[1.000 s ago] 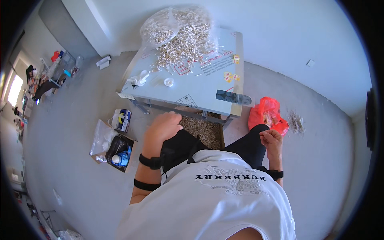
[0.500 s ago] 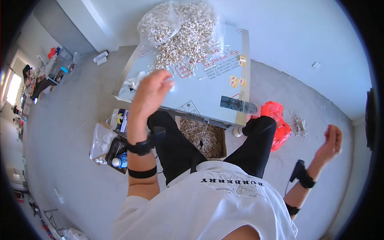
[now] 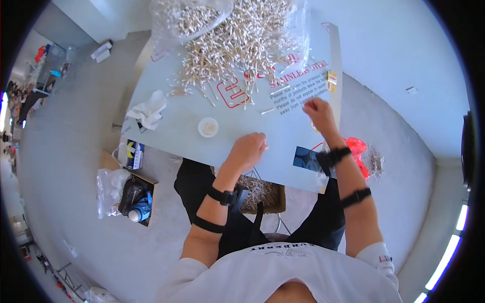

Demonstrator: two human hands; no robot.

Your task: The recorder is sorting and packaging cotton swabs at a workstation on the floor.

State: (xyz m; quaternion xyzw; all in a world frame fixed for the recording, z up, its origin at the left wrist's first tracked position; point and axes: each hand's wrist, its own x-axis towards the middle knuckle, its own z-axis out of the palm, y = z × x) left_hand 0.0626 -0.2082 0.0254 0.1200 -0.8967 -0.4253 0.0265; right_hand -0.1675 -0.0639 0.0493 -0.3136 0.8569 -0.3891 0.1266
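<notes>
My left hand [image 3: 246,151] is over the near middle of the table, right of a small round white dish [image 3: 207,127]. Its fingers are curled together; what they hold, if anything, is too small to make out. Farther right, my right hand [image 3: 322,118] is above the table beside the printed lettering, its fingers bent closed and their contents hidden. Small yellow-and-white packets [image 3: 331,81] lie near it, one partly covered by the hand. A large heap of cotton swabs [image 3: 227,50] spills from a clear plastic bag [image 3: 298,30] at the far side, with a few loose swabs nearer.
Crumpled white tissue or plastic [image 3: 150,110] lies on the table's left [image 3: 177,134]. Below the near edge stands a carton of swabs [image 3: 275,202]. A box with a blue bottle [image 3: 139,209] is on the floor left; a red bag [image 3: 356,149] and scattered swabs [image 3: 375,161] are right.
My right hand has come in from the far right to above the table. My left hand has moved right and nearer me, uncovering the white dish. The view has shifted closer to the table.
</notes>
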